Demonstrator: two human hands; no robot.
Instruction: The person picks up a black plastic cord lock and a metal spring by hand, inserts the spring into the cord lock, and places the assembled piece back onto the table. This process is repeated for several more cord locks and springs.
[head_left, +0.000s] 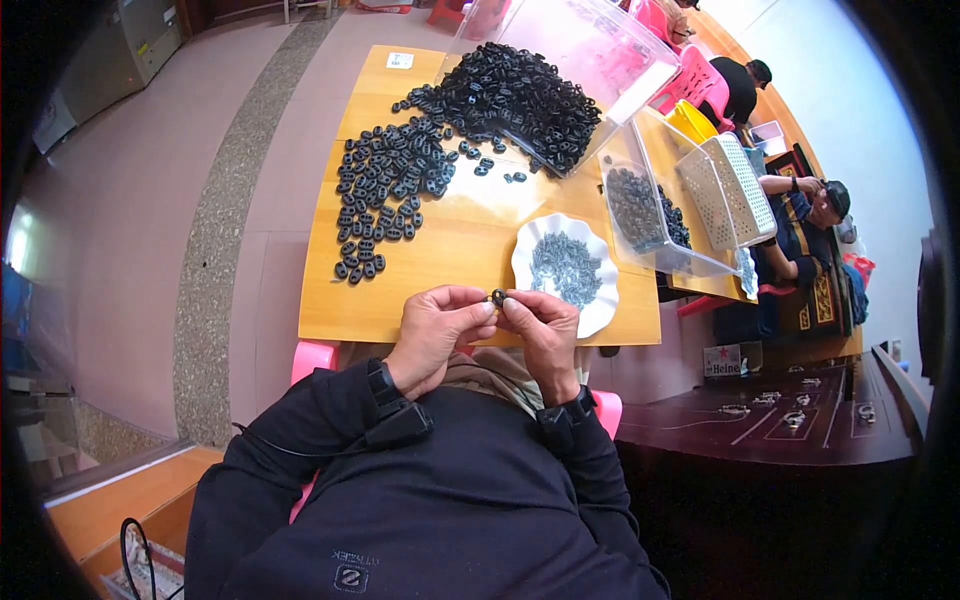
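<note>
Close to the table's front edge, my two hands meet fingertip to fingertip. My right hand (pixel 545 335) pinches a small black oval piece with holes (pixel 500 297) between thumb and forefinger. My left hand (pixel 437 335) is closed in a pinch against the left side of that piece; whatever tiny thing sits in its fingertips is too small to name. Just beyond my right hand stands a white wavy-rimmed plate (pixel 603 318) with many small clear-grey pieces (pixel 565 268) in it. Loose black oval pieces (pixel 385 190) lie spread over the left of the table.
A clear plastic bin (pixel 630 95) lies tipped at the table's far side, a heap of black pieces (pixel 520 100) spilling from it. Right of the plate is another clear bin (pixel 690 262) with black pieces, beside a white perforated basket (pixel 735 190). Other people sit at the right.
</note>
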